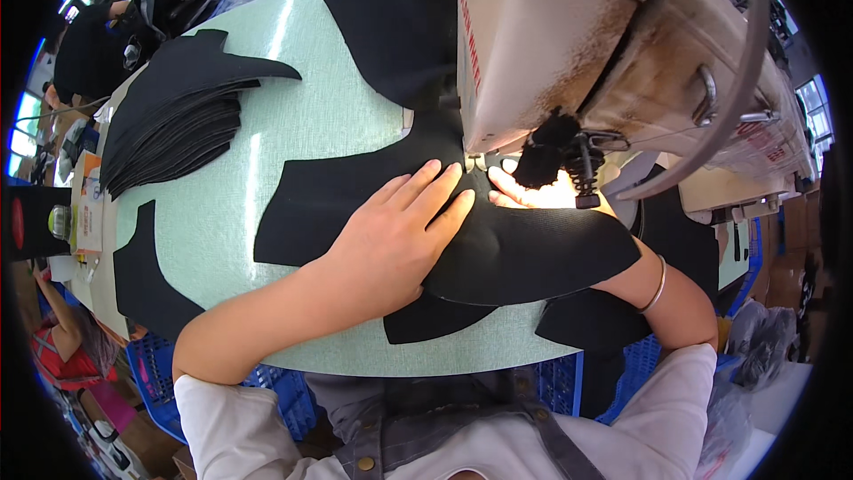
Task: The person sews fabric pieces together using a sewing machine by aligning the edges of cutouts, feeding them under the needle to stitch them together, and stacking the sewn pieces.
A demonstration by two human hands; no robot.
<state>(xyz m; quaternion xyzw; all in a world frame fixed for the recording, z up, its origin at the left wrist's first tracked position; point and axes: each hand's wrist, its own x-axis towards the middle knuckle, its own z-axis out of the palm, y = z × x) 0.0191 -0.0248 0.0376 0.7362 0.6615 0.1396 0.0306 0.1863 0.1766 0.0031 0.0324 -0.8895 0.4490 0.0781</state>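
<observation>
Under the needle area of a beige sewing machine [542, 44] lies a black fabric piece [338, 196], stretching out to the left. My left hand [395, 222] rests flat on it with the fingers spread, their tips close to the presser foot [475, 162]. A curved black panel [533, 253] bulges up toward me and passes over my right wrist. Beyond that panel, my right hand [542, 191] lies by the presser foot under bright lamp light. Its fingers stretch leftward, partly hidden by the panel and a dark fuzzy machine part [549, 147].
A fanned stack of black cut pieces [178, 116] sits at the left of the pale green table [293, 80]. A single black piece [151, 276] lies nearer me. Another large one [400, 27] spreads along the back. Blue crates [289, 400] stand below the table's front edge.
</observation>
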